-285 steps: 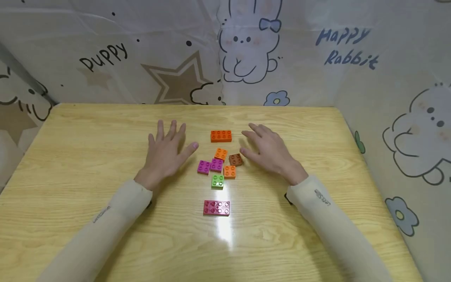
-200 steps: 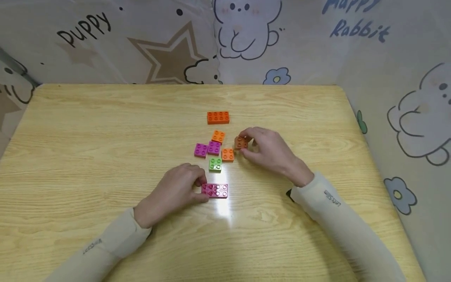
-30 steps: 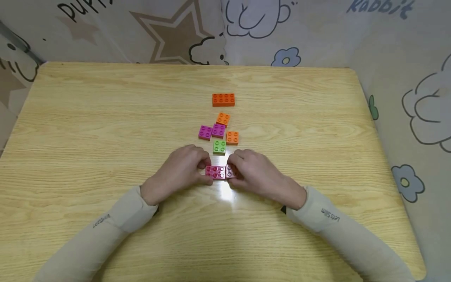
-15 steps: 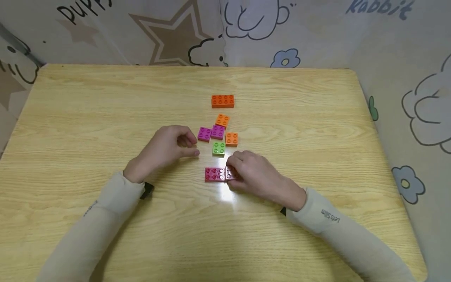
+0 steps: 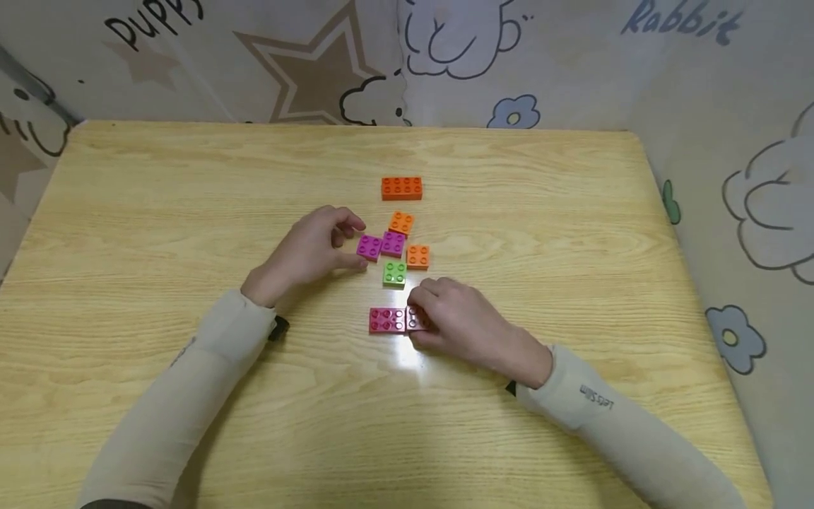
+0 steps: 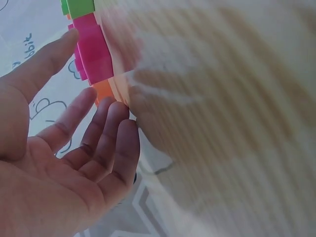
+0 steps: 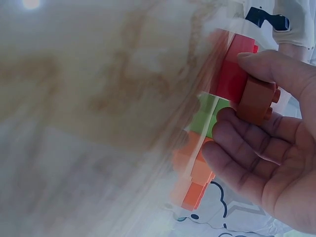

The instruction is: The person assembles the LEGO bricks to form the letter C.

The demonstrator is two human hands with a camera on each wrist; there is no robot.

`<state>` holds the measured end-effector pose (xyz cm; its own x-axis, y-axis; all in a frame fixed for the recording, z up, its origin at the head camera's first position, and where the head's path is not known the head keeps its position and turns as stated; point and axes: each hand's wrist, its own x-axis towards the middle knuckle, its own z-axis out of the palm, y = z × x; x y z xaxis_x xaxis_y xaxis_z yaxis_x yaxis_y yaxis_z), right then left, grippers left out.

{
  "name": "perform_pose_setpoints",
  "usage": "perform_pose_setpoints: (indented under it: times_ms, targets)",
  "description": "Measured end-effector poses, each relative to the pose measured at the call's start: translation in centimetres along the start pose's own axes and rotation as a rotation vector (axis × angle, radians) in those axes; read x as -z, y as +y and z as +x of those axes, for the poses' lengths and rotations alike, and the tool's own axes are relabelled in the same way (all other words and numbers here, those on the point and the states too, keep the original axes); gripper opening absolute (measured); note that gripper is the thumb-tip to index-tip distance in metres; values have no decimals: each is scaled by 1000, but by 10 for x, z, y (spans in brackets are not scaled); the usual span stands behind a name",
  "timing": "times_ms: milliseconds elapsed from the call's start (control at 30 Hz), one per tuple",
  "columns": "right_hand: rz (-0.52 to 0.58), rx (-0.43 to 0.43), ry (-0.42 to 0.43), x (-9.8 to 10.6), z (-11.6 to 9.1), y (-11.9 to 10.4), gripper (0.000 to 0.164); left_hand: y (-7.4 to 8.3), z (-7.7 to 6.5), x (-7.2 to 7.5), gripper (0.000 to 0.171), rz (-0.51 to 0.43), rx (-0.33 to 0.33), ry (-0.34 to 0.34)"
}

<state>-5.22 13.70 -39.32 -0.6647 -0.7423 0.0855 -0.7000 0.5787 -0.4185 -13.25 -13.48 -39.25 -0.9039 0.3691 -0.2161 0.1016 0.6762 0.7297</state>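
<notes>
My left hand (image 5: 308,247) is at the left purple brick (image 5: 369,247), thumb on the near side and index finger on the far side. In the left wrist view the thumb tip overlaps this pink-looking brick (image 6: 94,52), and the other fingers are loosely bent. My right hand (image 5: 467,322) pinches a small brown brick (image 7: 256,101) between thumb and fingers. That brick sits over the right end of the long crimson brick (image 5: 386,320), partly hidden by the fingers in the head view.
A second purple brick (image 5: 393,244) adjoins the left one. Around it lie a light orange brick (image 5: 401,223), another orange brick (image 5: 417,257) and a green brick (image 5: 394,273). Farther back is a long red-orange brick (image 5: 401,189). A printed cloth (image 5: 572,71) hangs behind the wooden table (image 5: 191,177).
My right hand took the brown brick from beside the cluster to the crimson brick's right end. My left hand let go of the crimson brick and moved up to the left purple brick.
</notes>
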Motion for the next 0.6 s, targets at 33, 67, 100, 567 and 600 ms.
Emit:
perform_pose_setpoints:
  times_ms: [33,67,100,567,600]
  targets:
    - [0,2,0,0,0,0,25,0,1,0,51,0,-4,-6]
    - [0,2,0,0,0,0,26,0,2,-1,51,-1,-7,-10]
    - [0,1,-2,0,0,0,26,0,3,-1,50,-4,-10,-14]
    - [1,-4,-13,0,0,0,26,4,6,-3,41,4,19,-27]
    - [1,-4,-11,0,0,0,26,4,6,-3,40,6,20,-26]
